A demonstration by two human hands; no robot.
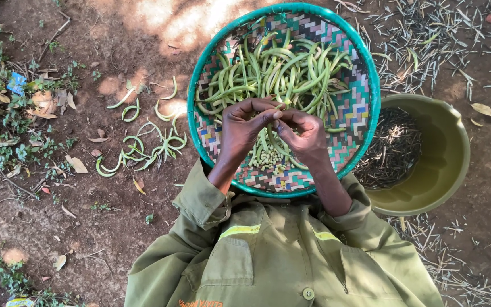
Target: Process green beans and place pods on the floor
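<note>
A round woven basket with a teal rim (370,74) rests on my lap and holds several long green bean pods (291,71). A small heap of pale shelled beans (265,159) lies near its front. My left hand (241,129) and my right hand (307,137) meet over the middle of the basket. Both pinch one green pod (280,107) between their fingertips, just above the heap of beans.
An olive-green plastic basin (444,153) holding dark dry stalks stands on the ground at the right, touching the basket. Several curled empty pods (143,145) lie on the bare soil to the left. Dry stalks (439,34) litter the far right, with weeds and leaves (7,113) at the left.
</note>
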